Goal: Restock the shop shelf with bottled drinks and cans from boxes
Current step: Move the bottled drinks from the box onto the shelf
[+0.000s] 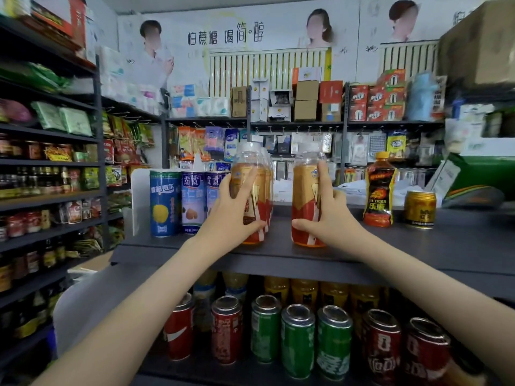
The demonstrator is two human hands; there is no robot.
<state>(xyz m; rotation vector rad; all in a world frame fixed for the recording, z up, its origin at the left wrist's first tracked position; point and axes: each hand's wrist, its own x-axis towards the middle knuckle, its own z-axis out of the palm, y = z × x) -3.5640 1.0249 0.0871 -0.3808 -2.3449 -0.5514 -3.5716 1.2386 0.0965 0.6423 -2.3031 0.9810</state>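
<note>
Two amber tea bottles with red-and-gold labels stand upright on the dark top shelf [418,246]. My left hand [237,210] grips the left bottle [252,174], which heads a row of like bottles behind it. My right hand [328,215] grips the right bottle [306,185], thumb low on its front and fingers up its right side. A gap of bare shelf separates the two bottles.
Tall blue cans [164,203] stand left of the bottles. A black-and-red energy drink bottle [379,190] and a gold can [420,208] stand at the right. The lower shelf holds red cans [227,330], green cans [298,341] and orange bottles [305,291]. Stocked racks line the left wall.
</note>
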